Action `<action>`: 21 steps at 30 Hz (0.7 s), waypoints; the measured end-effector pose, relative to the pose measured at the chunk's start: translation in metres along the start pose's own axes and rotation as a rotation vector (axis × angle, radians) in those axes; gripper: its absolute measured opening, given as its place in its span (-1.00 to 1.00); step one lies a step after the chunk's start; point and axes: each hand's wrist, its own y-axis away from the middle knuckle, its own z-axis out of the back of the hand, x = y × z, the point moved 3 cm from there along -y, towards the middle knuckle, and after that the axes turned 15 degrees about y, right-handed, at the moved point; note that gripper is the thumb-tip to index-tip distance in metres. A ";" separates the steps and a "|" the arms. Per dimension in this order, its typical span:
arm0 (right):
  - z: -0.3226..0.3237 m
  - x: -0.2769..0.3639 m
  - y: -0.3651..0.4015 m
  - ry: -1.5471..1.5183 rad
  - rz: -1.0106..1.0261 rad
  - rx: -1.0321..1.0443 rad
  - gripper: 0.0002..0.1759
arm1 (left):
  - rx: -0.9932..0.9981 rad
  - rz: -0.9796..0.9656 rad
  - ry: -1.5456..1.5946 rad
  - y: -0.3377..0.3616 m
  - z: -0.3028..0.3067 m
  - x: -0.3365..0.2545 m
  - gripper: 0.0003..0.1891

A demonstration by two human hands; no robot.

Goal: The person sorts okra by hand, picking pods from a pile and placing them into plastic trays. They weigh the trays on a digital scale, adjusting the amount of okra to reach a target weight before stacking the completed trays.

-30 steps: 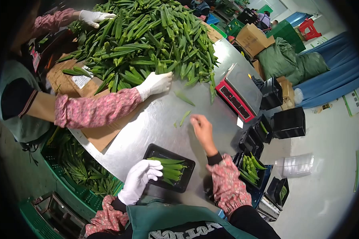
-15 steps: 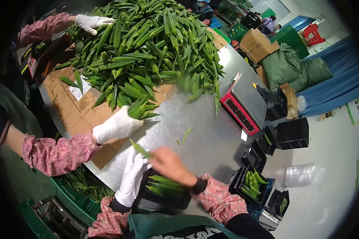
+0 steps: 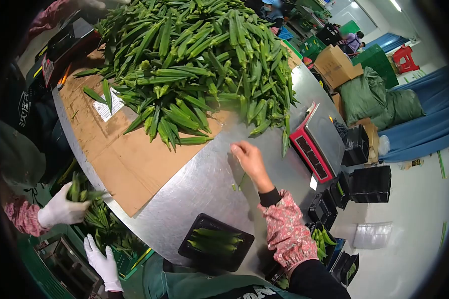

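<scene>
My left hand (image 3: 104, 263), in a white glove, is at the table's lower left with fingers spread, beside a green crate (image 3: 129, 261) of okra. It holds nothing. My bare right hand (image 3: 250, 162) is above the metal table, short of the okra pile (image 3: 184, 65). Its fingers are curled together and nothing shows in them. A black tray (image 3: 197, 253) with several okra pods (image 3: 214, 241) lies at the near table edge. At the left, a co-worker's gloved hand (image 3: 65, 208) grips a bunch of okra (image 3: 78, 192).
Cardboard (image 3: 129, 169) covers the table's left part, under the pile. A red-edged scale (image 3: 309, 147) stands at the right. Beyond it are black trays (image 3: 369, 184), some with okra. Small green scraps (image 3: 242, 183) lie on the metal. Another gloved hand (image 3: 92, 4) is at the top left.
My right hand has moved up and forward, without the okra pod it held. My left hand has dropped off the table to the left. The co-worker's hand carried okra from the cardboard to the crate.
</scene>
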 end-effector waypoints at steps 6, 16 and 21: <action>-0.050 0.048 -0.078 0.254 0.252 -0.340 -0.67 | 0.348 -0.215 0.775 0.013 -0.038 -0.136 -0.73; -0.041 0.058 -0.034 0.177 0.068 -0.104 -0.66 | 0.676 0.305 1.423 -0.047 -0.102 -0.194 -0.69; -0.035 0.111 0.068 0.229 0.480 0.201 -0.69 | 0.870 0.585 1.936 -0.060 -0.119 -0.234 -0.55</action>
